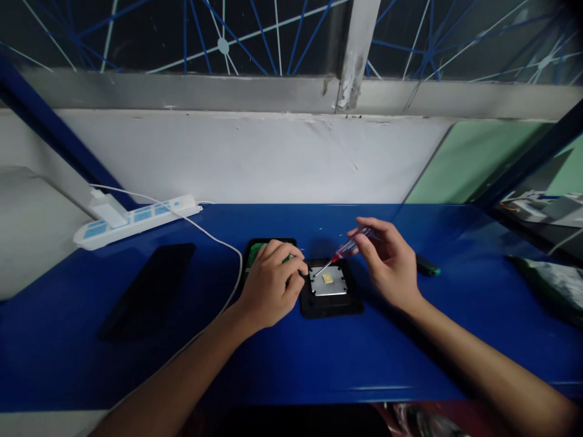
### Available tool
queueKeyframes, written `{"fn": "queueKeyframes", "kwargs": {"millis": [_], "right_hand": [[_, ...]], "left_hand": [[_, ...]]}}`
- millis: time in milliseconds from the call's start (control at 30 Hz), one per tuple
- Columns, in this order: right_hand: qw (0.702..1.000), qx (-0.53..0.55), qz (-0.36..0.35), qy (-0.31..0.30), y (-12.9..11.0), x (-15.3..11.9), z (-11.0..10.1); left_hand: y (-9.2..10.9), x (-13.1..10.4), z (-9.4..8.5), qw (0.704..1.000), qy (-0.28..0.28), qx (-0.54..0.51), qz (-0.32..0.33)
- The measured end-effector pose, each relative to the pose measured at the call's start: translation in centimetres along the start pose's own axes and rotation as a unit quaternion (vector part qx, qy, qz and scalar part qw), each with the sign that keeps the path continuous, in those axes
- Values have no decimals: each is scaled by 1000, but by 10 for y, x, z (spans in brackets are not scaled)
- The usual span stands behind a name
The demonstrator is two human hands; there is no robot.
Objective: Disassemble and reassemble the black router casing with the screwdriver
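A screwdriver [348, 247] with a clear handle and a red collar is pinched in my right hand [392, 261]. Its thin metal tip meets the upper left part of a silver metal plate [337, 284], which has a small yellowish square pad [328, 278] on it. That plate sits in a black plastic cover [330, 308] lying flat. My left hand [273, 282] is at the cover's left edge, fingers curled and thumb bent in; whatever is between them is hidden. Partly under this hand lies a black case with a green circuit board [254, 252].
On the blue table [282, 364], a dark flat slab [148, 291] lies at left, near a white power strip [136, 220] with a plugged-in adapter and trailing cable [218, 238]. A dark green-ended tool [427, 266] lies right of my right hand. A silvery bag [555, 282] is farther right.
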State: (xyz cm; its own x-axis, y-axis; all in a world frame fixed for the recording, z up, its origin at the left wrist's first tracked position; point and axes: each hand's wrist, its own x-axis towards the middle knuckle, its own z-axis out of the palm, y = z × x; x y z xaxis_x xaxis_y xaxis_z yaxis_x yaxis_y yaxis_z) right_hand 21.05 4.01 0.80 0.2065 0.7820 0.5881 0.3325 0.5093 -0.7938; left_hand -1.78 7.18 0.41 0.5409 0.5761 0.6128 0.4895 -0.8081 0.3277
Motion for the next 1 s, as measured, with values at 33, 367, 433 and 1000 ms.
{"fn": "queueKeyframes", "kwargs": {"millis": [33, 367, 433, 1000], "right_hand": [[1000, -2, 2, -2, 0, -1, 0], [1000, -11, -11, -15, -3, -5, 1], [1000, -11, -16, -10, -3, -4, 1], [995, -38, -67, -62, -12, -5, 2]], "left_hand": [[-1, 1, 0, 1000, 2, -3, -6], [-4, 0, -4, 1000, -20, -8, -1], [-5, 0, -2, 1000, -24, -12, 6], [-5, 2, 2, 998, -54, 17, 7]]}}
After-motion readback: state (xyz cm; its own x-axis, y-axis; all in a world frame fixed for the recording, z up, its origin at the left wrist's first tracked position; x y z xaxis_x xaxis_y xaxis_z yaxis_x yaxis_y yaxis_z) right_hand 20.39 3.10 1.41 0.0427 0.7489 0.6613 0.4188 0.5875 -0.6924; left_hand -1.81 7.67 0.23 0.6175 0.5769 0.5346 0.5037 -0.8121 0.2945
